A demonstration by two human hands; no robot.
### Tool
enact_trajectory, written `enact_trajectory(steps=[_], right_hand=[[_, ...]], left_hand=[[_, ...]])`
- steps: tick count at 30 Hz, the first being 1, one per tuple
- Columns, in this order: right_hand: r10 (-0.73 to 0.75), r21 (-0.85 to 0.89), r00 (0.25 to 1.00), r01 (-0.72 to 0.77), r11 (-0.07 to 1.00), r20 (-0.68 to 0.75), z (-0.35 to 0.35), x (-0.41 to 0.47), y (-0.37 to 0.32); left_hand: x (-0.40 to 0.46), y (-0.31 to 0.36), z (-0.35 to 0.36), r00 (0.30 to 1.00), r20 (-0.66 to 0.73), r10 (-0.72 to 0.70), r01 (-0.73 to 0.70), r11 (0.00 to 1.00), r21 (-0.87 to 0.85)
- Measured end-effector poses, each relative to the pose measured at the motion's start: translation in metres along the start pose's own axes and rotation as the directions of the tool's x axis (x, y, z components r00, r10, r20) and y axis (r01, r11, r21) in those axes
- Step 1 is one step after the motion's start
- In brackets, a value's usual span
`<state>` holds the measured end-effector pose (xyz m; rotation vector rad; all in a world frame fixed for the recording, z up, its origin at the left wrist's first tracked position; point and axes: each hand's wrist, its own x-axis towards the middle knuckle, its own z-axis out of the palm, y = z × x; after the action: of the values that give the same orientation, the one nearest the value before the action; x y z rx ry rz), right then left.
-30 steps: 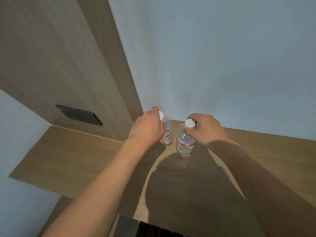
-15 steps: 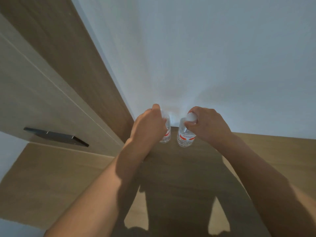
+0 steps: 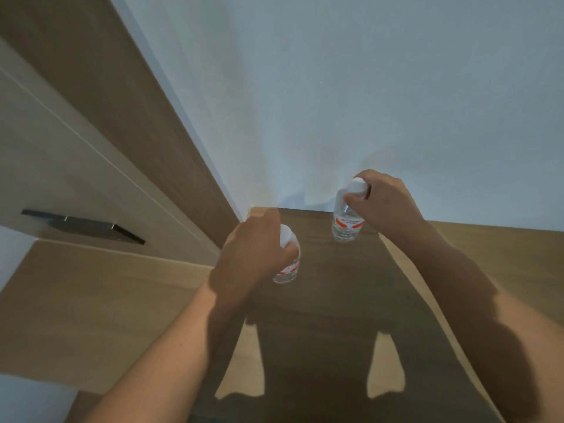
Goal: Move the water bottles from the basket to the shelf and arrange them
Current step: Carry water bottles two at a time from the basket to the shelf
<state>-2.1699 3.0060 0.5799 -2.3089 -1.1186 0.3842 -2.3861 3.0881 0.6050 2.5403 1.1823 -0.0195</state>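
Two small clear water bottles with white caps and red-and-white labels stand upright on the wooden shelf (image 3: 320, 300). My left hand (image 3: 253, 254) grips the left bottle (image 3: 288, 267) by its cap and neck, hiding most of its upper part. My right hand (image 3: 387, 199) holds the right bottle (image 3: 346, 221) by its cap, close to the white back wall. The left bottle sits nearer to me than the right one, with a gap between them. The basket is out of view.
A tall wooden cabinet panel (image 3: 128, 123) with a black recessed handle (image 3: 82, 228) borders the shelf on the left. The white wall (image 3: 351, 87) closes off the back. My arms' shadow covers the middle of the shelf, which extends to the right.
The two bottles, side by side before, have moved apart: the left one has come toward me and the right one has shifted right along the wall. Both hands keep their grip.
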Motion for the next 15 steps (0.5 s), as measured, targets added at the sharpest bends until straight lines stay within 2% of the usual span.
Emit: enact_trajectory(steps=[3,9,10,12,15], right_hand=[[0.052,0.086,0.999,-0.051,0.995,-0.009,-0.002,-0.002,0.003],[0.120,0.053,0.990,-0.124,0.991,0.072,-0.012,-0.020,-0.003],[0.130,0.036,0.989,-0.132,0.991,0.065,-0.017,-0.027,-0.004],[0.148,0.015,0.989,-0.148,0.989,0.008,-0.026,-0.044,-0.006],[0.112,0.002,0.990,-0.112,0.994,-0.082,-0.040,-0.071,-0.008]], left_hand=[[-0.008,-0.004,0.006,0.999,0.026,-0.045,0.046,0.998,-0.037],[-0.012,0.002,0.009,0.995,0.073,-0.074,0.066,0.992,0.104],[-0.016,0.004,0.008,0.996,0.057,-0.072,0.065,0.991,0.114],[-0.023,0.009,0.002,0.997,-0.062,-0.039,0.048,0.987,0.156],[-0.024,0.022,-0.010,0.976,-0.188,0.111,-0.083,0.985,0.154]])
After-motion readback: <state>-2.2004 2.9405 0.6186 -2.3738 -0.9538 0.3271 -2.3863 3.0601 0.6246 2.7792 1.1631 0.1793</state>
